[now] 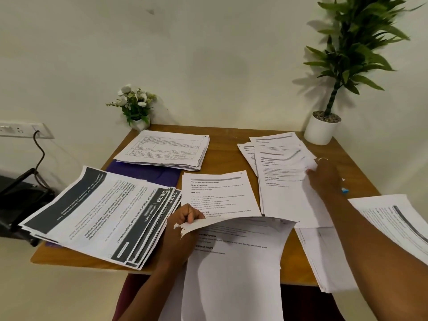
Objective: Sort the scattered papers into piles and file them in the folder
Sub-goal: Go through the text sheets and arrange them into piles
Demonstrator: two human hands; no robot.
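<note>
My left hand (183,230) grips the top left corner of a stack of white printed sheets (234,262) that hangs over the table's near edge. My right hand (324,174) rests on the far right pile of text pages (278,158), fingers on its right edge. A single sheet (220,193) lies in the middle. A pile with dark headers (97,216) sits at the left. A pile of table-printed pages (164,149) lies at the back, on top of a purple folder (148,173). More sheets (393,223) lie at the right, under my forearm.
The wooden table (227,140) stands against a white wall. A small white flower pot (136,107) is at the back left corner, a tall green plant in a white pot (324,128) at the back right. A black device (16,202) with a cable sits left of the table.
</note>
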